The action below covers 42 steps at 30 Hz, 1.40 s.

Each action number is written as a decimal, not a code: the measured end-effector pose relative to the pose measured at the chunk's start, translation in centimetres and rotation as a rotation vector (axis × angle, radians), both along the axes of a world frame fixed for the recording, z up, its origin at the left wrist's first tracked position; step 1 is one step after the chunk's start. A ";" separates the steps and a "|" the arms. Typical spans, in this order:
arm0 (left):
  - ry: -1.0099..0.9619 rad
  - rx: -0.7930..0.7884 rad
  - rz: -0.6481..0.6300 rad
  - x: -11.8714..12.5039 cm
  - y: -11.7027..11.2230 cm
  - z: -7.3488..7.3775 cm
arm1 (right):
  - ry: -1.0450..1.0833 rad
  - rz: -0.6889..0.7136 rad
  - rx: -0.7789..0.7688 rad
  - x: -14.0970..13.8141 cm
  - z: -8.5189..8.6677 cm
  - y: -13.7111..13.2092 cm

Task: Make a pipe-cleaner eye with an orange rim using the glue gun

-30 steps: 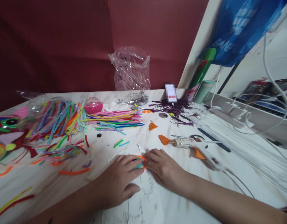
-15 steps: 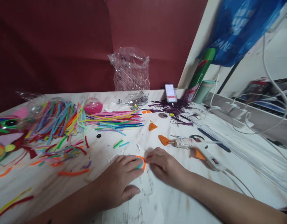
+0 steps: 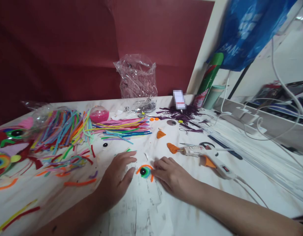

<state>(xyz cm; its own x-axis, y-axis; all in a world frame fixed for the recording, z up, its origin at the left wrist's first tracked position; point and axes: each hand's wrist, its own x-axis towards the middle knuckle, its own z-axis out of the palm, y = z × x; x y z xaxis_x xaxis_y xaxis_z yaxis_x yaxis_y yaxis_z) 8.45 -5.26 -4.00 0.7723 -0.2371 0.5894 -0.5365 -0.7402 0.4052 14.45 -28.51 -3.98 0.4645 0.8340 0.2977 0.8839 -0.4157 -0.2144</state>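
Note:
A small craft eye (image 3: 144, 171), made of orange, green and blue pipe cleaner rings around a black centre, lies on the white table (image 3: 166, 209). My right hand (image 3: 171, 175) rests beside it with fingertips touching its right edge. My left hand (image 3: 117, 175) lies flat and open just left of the eye, fingers stretched toward short green and blue pipe cleaner bits (image 3: 128, 150).
Piles of coloured pipe cleaners (image 3: 67, 127) (image 3: 121, 127) lie at the left and centre. A glue gun (image 3: 207, 155) with its cord lies to the right, near orange cones (image 3: 172, 147). A pink dome (image 3: 99, 114), a plastic bag (image 3: 138, 78) and purple scraps (image 3: 183, 114) sit at the back.
My left hand has lifted off the craft eye and moved left and forward, uncovering it. My right hand stays at its right edge.

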 end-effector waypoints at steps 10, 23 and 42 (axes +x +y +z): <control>0.044 0.147 -0.187 -0.1 0.1 -0.4 | -0.005 0.014 0.013 0.0 -0.2 0.2; 0.245 0.344 -0.318 -0.3 -0.6 0.2 | 0.159 0.006 0.323 0.7 -0.6 0.1; 0.237 0.375 -0.315 -0.3 -0.4 -0.2 | 0.008 0.123 0.168 1.2 -0.6 1.0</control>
<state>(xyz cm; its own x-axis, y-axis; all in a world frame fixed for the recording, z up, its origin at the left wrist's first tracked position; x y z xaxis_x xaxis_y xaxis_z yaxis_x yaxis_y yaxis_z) 8.14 -5.71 -4.16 0.7316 -0.6388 0.2383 -0.6815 -0.6756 0.2812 15.63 -27.54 -4.55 0.3654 0.8235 0.4340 0.9236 -0.2626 -0.2792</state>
